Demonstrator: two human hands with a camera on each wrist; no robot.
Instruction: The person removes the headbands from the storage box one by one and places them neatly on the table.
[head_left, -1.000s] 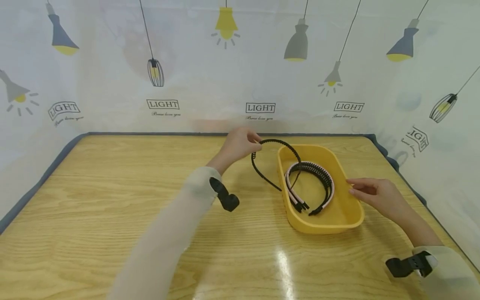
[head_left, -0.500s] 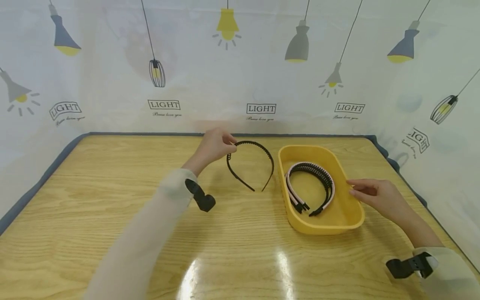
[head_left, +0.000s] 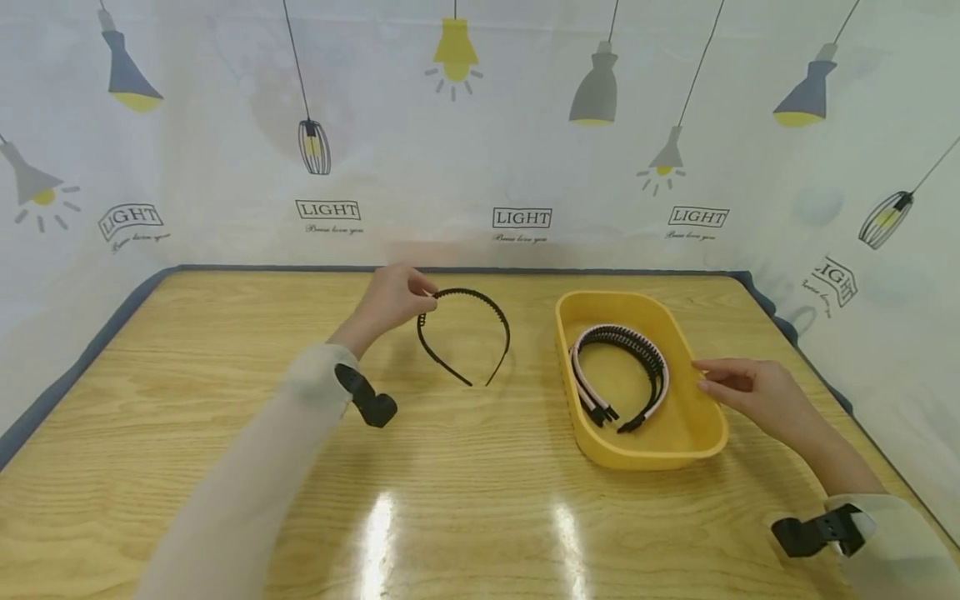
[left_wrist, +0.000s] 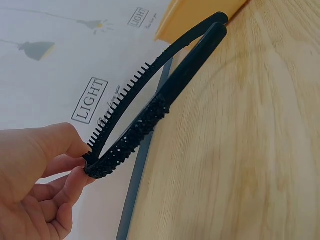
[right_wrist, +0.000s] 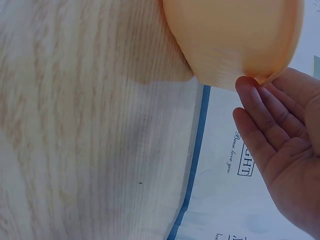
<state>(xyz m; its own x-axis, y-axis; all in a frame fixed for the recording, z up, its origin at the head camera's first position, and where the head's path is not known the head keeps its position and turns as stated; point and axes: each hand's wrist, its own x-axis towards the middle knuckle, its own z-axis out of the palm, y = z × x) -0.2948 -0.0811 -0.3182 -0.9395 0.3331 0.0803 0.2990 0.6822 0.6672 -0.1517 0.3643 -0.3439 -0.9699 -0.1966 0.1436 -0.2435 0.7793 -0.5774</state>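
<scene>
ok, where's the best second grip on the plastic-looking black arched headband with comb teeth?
Probably the free right curve of the black arched headband, pinched across its narrow band, coming from the right. The left hand pinches the arch's upper left, while a gap separates that right curve from the yellow rounded plastic tub. Tips look worse: slim and close together.

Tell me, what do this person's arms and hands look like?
Both sleeves are off-white and long. Over each cuff sits a black band with a chunky black piece jutting out. The left hand and right hand are bare.
</scene>
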